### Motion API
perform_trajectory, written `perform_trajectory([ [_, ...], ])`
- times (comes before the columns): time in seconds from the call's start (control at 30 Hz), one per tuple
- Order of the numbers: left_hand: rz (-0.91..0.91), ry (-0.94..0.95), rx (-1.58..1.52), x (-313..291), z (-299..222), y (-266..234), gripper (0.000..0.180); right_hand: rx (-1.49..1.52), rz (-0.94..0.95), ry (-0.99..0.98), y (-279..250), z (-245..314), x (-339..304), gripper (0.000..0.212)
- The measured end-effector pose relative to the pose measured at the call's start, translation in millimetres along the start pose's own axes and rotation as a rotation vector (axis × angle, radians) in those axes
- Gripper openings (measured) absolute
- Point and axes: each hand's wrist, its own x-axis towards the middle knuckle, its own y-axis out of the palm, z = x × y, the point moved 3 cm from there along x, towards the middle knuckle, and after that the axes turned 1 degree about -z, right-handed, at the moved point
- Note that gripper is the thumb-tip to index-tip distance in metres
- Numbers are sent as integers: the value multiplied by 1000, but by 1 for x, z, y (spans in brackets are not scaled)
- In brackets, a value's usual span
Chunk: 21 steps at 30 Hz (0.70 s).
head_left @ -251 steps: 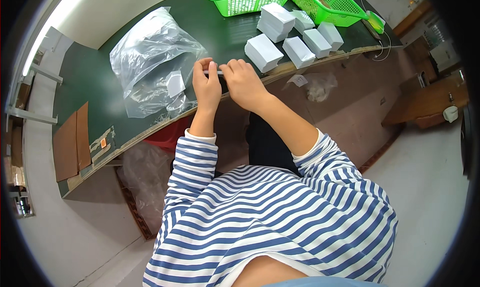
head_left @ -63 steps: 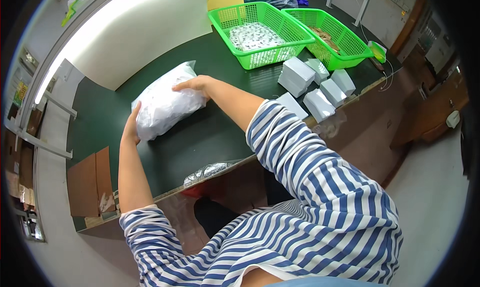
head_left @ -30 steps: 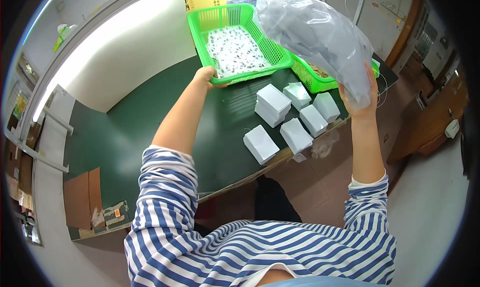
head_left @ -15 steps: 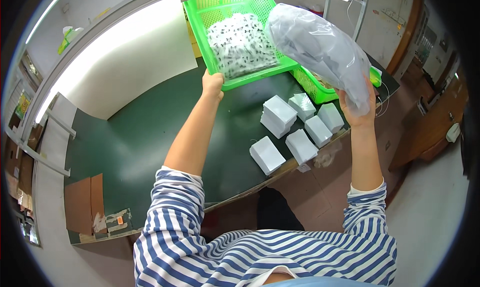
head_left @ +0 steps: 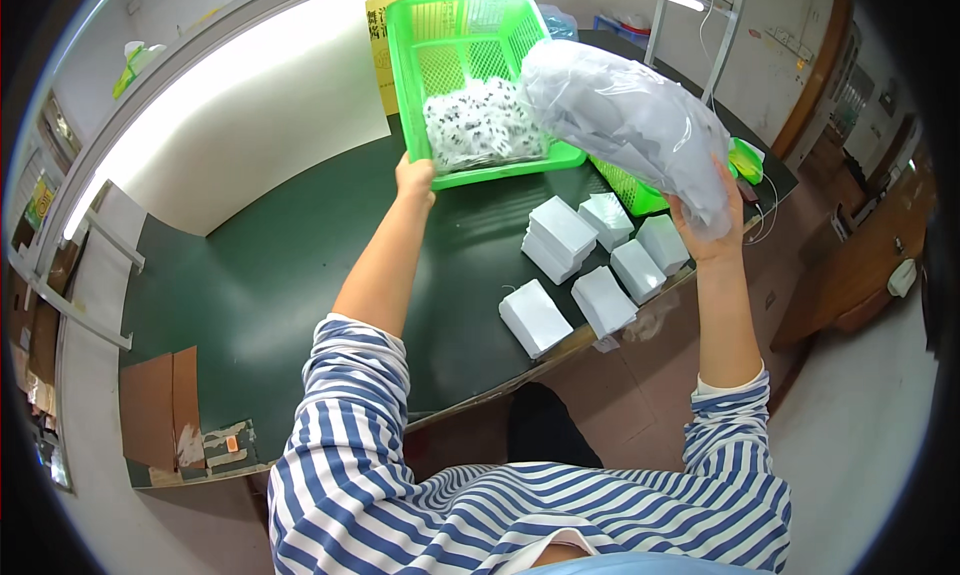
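My left hand (head_left: 414,182) grips the near left corner of a bright green plastic basket (head_left: 405,105), which is tilted toward me at the back of the table. Inside it lie many small black-and-white pieces (head_left: 487,123), too small to name. My right hand (head_left: 712,220) is closed round the narrow near end of a large clear plastic bag (head_left: 630,105). The bag's far end rests against or over the basket's right side; whether it touches the pieces is hidden. Several stacks of white cards or paper (head_left: 562,230) stand on the table below the bag.
A second green basket (head_left: 630,190) sits partly behind the bag. The dark green table (head_left: 300,255) has brown cardboard (head_left: 160,410) at its left corner. A curved white sheet (head_left: 270,125) stands along the back, and a white cable (head_left: 770,210) hangs at the right edge.
The basket has come down and leans less toward me; the pieces have slid into a smaller heap at its near end. The bag has lowered slightly with my right hand.
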Motion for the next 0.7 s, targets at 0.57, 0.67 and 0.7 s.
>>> perform_trajectory([
  [0.57,12,-448,-118,-75,-26,15,51,-246,-217,303,16,-111,238,46],
  [0.67,215,-363,67,-97,-44,11,44,-272,-202,464,-7,-140,287,45],
  [0.7,222,-356,66,-100,-47,8,44,-275,-198,455,-7,-147,299,45],
])
